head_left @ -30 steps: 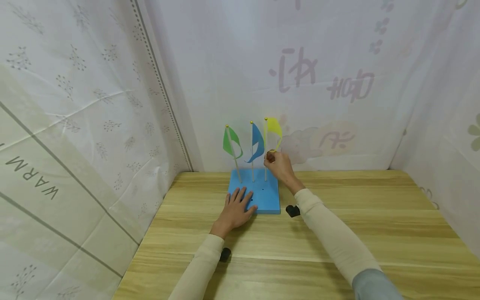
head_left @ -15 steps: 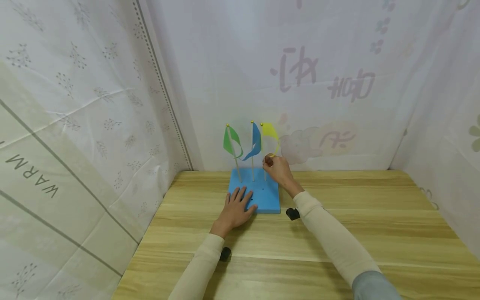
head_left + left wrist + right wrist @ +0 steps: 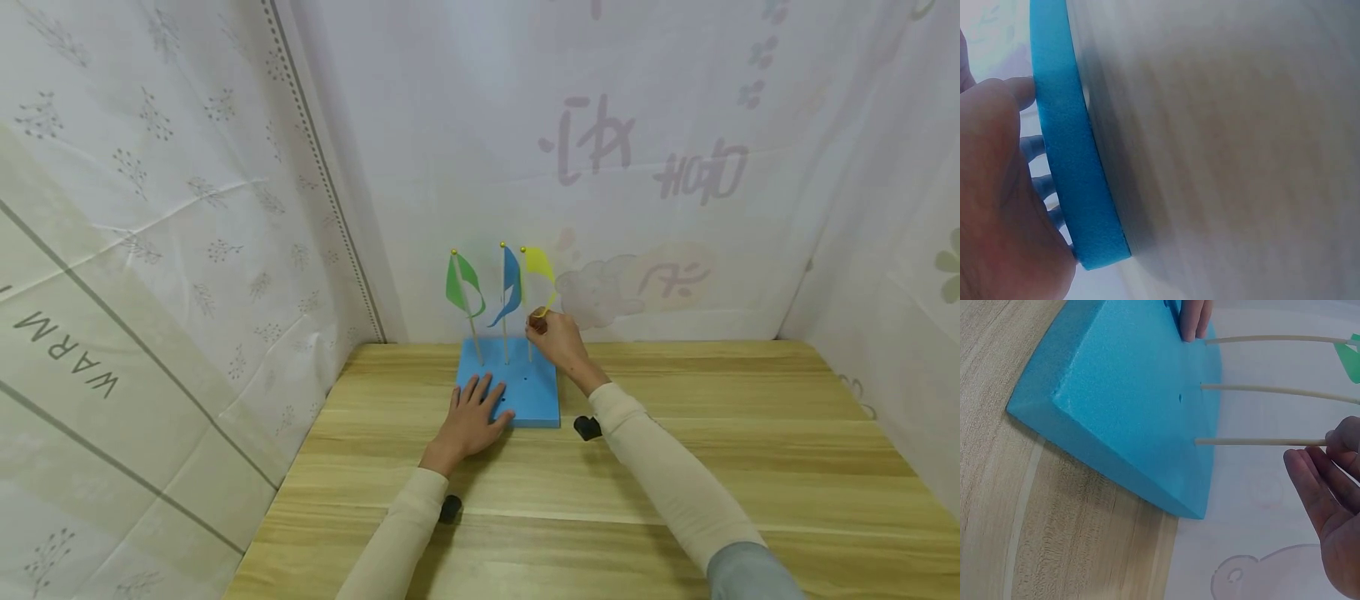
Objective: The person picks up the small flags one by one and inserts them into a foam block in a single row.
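A blue foam block (image 3: 536, 404) lies on the table with three small flags standing in it along its far side. The green flag (image 3: 459, 287) leans left, the blue flag (image 3: 512, 279) is in the middle, and the yellow flag (image 3: 538, 262) is at the right. My right hand (image 3: 558, 340) pinches the yellow flag's stick (image 3: 1254, 442) between thumb and fingers, above the block; the stick's lower end meets the foam. My left hand (image 3: 470, 422) rests with spread, straight fingers on the block's front left part. In the left wrist view its palm lies beside the foam edge (image 3: 1075, 156).
The wooden table (image 3: 675, 483) extends around the block. A patterned curtain (image 3: 450, 150) hangs right behind it, with more cloth at both sides. Small holes (image 3: 526, 378) show in the foam. Black wrist devices (image 3: 587, 427) sit by both forearms.
The yellow flag has come down a little and shifted slightly left, and my right hand has lowered with it. My left hand stays in place on the block.
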{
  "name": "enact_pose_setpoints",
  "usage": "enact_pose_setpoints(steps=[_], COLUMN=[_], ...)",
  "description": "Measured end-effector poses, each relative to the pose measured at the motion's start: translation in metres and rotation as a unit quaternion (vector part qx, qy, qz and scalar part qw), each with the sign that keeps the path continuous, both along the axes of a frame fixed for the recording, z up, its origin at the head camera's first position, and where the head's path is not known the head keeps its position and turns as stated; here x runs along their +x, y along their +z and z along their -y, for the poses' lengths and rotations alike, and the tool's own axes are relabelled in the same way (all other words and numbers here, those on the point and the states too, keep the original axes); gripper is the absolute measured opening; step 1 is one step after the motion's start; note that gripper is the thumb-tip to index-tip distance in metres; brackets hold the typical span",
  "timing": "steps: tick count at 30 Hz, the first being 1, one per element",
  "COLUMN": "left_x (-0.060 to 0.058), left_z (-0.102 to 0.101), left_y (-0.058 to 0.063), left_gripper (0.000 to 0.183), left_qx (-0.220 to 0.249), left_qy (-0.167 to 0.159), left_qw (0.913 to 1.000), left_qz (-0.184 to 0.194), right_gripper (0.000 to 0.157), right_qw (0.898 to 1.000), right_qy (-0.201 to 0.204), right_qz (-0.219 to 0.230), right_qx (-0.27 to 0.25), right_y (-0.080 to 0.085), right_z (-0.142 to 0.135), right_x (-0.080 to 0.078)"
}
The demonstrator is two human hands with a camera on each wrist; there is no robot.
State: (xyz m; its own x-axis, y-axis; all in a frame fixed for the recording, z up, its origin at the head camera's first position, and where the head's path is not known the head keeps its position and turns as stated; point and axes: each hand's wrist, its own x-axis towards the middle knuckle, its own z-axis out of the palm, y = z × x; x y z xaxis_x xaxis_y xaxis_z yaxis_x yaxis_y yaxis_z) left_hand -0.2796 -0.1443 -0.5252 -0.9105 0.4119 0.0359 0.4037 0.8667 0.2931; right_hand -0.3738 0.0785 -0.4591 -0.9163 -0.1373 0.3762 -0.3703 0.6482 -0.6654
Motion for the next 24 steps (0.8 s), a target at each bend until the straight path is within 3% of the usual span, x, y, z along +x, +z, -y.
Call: enact_pose_setpoints(steps=[11,24], left_x=[-0.009,-0.007], left_z=[0.004,0.005], left_y=[-0.009,0.006], left_gripper=[0.069,0.067], left_qx=[-0.011,-0.008], left_qy=[0.002,-0.009], left_qw=[0.9999,0.9998], left_qz=[0.004,0.016], right_gripper=[0.020,0.014], right_qw=[1.000,1.000], right_qy=[0.007,0.016], right_qz=[0.014,0.018], right_qx=[0.004,-0.001], right_y=[0.003,0.001], right_z=[-0.004,-0.049], right_x=[0.002,0.020])
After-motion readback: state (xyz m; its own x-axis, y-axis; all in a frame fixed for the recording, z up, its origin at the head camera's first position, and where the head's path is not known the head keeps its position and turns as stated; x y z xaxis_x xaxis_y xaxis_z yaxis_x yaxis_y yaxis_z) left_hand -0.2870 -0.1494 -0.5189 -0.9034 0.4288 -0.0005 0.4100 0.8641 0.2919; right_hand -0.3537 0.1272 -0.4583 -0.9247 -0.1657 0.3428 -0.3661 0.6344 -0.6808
